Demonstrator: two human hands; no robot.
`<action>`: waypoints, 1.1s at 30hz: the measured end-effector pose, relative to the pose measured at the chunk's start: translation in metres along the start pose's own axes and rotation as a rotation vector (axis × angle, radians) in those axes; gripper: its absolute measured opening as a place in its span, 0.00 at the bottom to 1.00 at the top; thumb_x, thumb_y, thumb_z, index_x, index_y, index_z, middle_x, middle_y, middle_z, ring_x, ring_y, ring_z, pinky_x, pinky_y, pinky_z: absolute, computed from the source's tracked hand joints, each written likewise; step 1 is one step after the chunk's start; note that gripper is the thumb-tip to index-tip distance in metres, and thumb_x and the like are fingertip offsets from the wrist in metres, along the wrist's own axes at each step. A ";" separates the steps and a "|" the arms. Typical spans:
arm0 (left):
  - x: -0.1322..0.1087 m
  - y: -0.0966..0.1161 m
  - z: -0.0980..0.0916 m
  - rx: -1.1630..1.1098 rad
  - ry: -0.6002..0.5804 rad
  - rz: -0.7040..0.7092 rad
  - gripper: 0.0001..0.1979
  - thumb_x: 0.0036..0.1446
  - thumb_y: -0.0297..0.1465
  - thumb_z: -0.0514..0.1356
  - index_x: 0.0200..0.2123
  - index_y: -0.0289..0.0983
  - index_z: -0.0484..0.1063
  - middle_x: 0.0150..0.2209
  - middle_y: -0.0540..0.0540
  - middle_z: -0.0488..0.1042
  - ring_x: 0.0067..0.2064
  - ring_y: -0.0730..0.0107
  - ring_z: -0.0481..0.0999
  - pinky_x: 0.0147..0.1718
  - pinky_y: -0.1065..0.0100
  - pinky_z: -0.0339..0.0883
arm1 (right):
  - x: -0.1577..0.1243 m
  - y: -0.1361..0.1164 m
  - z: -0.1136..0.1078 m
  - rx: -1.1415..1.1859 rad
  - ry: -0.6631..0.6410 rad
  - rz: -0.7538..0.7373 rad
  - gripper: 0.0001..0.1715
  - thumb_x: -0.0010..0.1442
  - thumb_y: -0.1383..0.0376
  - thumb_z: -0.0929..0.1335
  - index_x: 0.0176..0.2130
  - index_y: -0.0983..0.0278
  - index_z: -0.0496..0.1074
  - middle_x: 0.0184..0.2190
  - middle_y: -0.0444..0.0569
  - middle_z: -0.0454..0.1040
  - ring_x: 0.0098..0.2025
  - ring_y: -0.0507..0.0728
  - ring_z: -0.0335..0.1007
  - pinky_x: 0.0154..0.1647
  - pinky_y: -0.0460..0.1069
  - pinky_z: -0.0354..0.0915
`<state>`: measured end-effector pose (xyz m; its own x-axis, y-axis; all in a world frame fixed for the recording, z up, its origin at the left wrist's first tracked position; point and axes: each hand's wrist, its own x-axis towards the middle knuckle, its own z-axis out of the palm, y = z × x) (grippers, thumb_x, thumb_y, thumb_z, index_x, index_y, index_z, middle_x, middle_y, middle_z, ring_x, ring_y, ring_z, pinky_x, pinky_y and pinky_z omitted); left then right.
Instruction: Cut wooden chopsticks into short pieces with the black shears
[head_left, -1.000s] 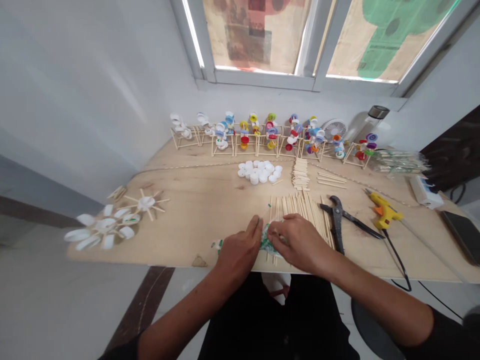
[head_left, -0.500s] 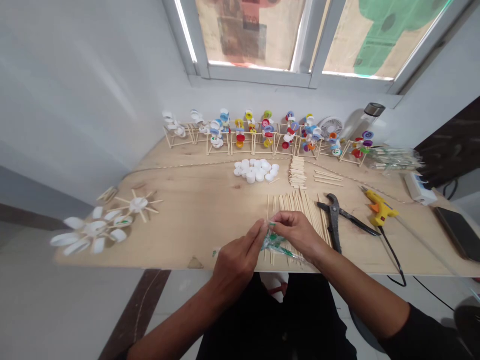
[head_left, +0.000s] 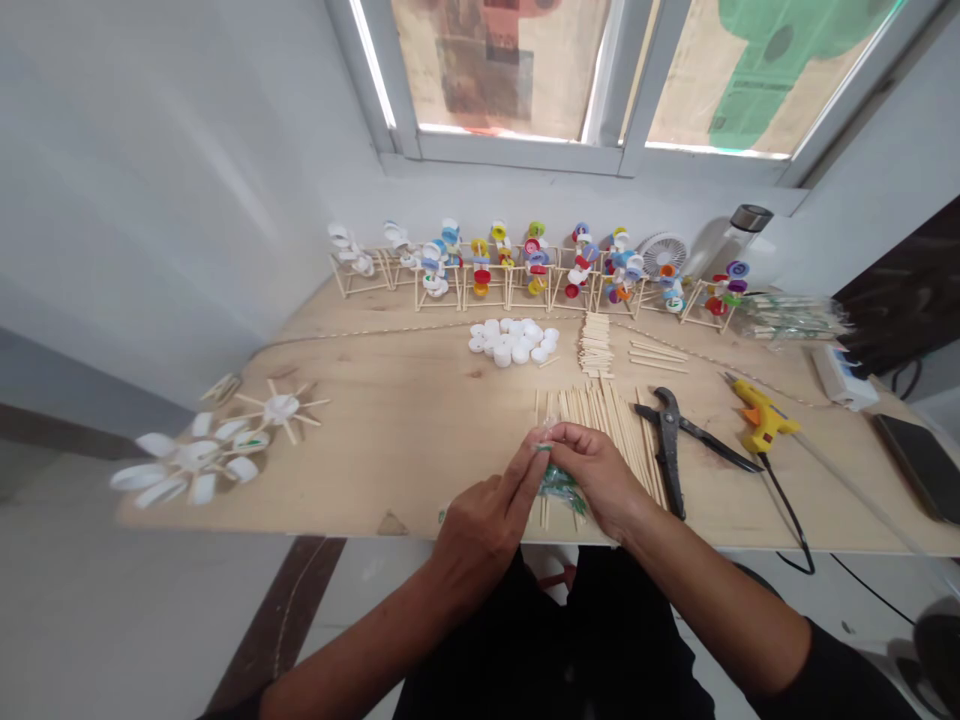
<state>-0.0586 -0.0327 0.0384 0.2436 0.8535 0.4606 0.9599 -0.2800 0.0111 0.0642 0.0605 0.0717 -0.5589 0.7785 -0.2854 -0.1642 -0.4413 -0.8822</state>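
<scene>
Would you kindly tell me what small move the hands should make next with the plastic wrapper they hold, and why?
Perhaps ease the green-marked plastic wrapper leftward, away from the wooden sticks: the left hand and right hand pinch it above them, and tugging there might scatter those loose sticks.

Beyond your left hand (head_left: 480, 525), bare tabletop (head_left: 382, 430) gives you a wide lane leftward to the spoked wheel (head_left: 282, 409). Straight ahead of your hands, white caps (head_left: 514, 342) block you. Past your right hand (head_left: 596, 475), sticks (head_left: 624, 432), then the black cutter (head_left: 673, 465) and glue gun (head_left: 768, 418), crowd your way.
</scene>
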 end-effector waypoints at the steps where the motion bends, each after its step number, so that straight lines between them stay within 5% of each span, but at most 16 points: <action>1: 0.000 0.000 0.000 0.003 0.001 0.007 0.32 0.58 0.18 0.43 0.63 0.30 0.33 0.58 0.28 0.58 0.38 0.63 0.76 0.30 0.65 0.71 | 0.000 0.001 0.000 0.003 -0.005 0.010 0.09 0.43 0.63 0.73 0.25 0.65 0.73 0.22 0.40 0.72 0.25 0.48 0.65 0.30 0.44 0.59; 9: 0.002 0.003 -0.003 -0.022 -0.043 -0.009 0.31 0.57 0.17 0.41 0.63 0.29 0.36 0.57 0.29 0.60 0.37 0.64 0.76 0.32 0.64 0.71 | -0.006 0.004 -0.002 -0.135 -0.176 -0.004 0.12 0.51 0.59 0.70 0.29 0.66 0.76 0.22 0.42 0.72 0.28 0.50 0.66 0.37 0.47 0.60; 15: 0.006 0.003 -0.004 -0.203 -0.089 -0.028 0.38 0.50 0.15 0.43 0.63 0.31 0.30 0.61 0.31 0.53 0.52 0.59 0.70 0.38 0.65 0.72 | -0.009 0.003 -0.009 -0.243 -0.315 -0.014 0.11 0.49 0.62 0.72 0.34 0.65 0.75 0.29 0.43 0.75 0.34 0.53 0.69 0.41 0.50 0.61; 21: 0.010 0.000 -0.006 -0.399 -0.163 -0.046 0.41 0.47 0.16 0.45 0.63 0.33 0.31 0.64 0.34 0.46 0.59 0.60 0.60 0.48 0.62 0.66 | -0.007 0.009 -0.007 -0.180 -0.258 0.000 0.12 0.50 0.59 0.71 0.31 0.65 0.74 0.25 0.42 0.73 0.30 0.51 0.68 0.38 0.49 0.62; 25: 0.008 0.003 -0.007 -0.456 -0.165 -0.085 0.40 0.49 0.16 0.44 0.64 0.40 0.33 0.65 0.35 0.44 0.56 0.57 0.65 0.41 0.62 0.70 | -0.007 0.011 -0.006 -0.137 -0.120 -0.005 0.14 0.49 0.56 0.71 0.26 0.65 0.72 0.20 0.40 0.70 0.25 0.50 0.65 0.31 0.46 0.60; 28: 0.004 0.007 -0.007 -0.515 -0.101 -0.151 0.40 0.50 0.16 0.44 0.63 0.44 0.33 0.65 0.35 0.38 0.55 0.56 0.65 0.36 0.63 0.72 | -0.007 0.010 -0.005 -0.077 -0.040 -0.021 0.14 0.49 0.57 0.71 0.23 0.66 0.71 0.19 0.40 0.68 0.23 0.49 0.62 0.28 0.45 0.59; 33: -0.002 0.016 -0.009 -0.609 0.114 -0.324 0.37 0.52 0.18 0.47 0.63 0.43 0.38 0.63 0.38 0.48 0.62 0.55 0.51 0.49 0.55 0.64 | -0.009 0.009 -0.001 0.021 0.010 -0.044 0.11 0.48 0.59 0.72 0.29 0.65 0.76 0.24 0.44 0.73 0.27 0.49 0.66 0.31 0.45 0.61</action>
<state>-0.0453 -0.0423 0.0453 -0.0895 0.8937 0.4397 0.7251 -0.2442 0.6439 0.0690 0.0501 0.0659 -0.5430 0.8016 -0.2504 -0.2053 -0.4158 -0.8860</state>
